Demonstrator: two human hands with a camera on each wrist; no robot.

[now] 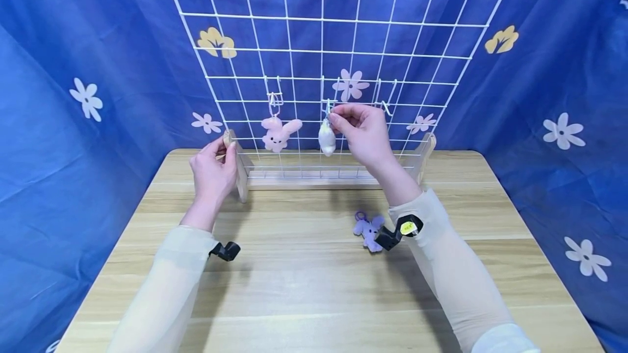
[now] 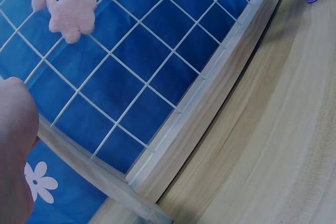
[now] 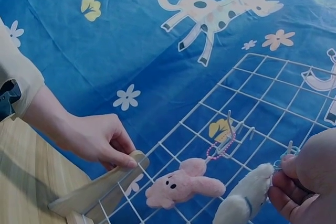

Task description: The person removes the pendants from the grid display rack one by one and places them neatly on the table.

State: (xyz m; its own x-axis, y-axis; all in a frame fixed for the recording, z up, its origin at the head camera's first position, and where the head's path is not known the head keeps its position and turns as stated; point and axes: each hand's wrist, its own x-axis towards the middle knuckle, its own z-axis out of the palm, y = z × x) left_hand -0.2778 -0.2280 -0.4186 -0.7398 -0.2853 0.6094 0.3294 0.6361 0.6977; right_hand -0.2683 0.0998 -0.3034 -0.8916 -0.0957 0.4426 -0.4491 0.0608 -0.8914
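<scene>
My right hand [image 1: 365, 129] pinches the blue ring [image 3: 286, 160] at the top of a white plush keychain [image 1: 327, 138], right at the middle hook [image 1: 330, 103] of a white wire grid. The plush dangles below the fingertips. My left hand [image 1: 213, 168] grips the top of the wooden side leg [image 1: 241, 178] of the grid's stand between thumb and fingers. A pink bunny plush keychain [image 1: 276, 134] hangs by its pink bead chain [image 3: 220, 149] from the left hook. On the table under my right wrist lies a purple plush keychain [image 1: 368, 230] with a purple ring [image 1: 360, 215].
The wire grid [image 1: 304, 49] stands upright at the back of the wooden table [image 1: 275, 298]. A bare hook [image 1: 386, 107] sticks out on its right side. The right wooden leg [image 1: 422, 157] stands behind my right forearm. Blue patterned cloth [image 1: 98, 168] hangs behind and beside the table.
</scene>
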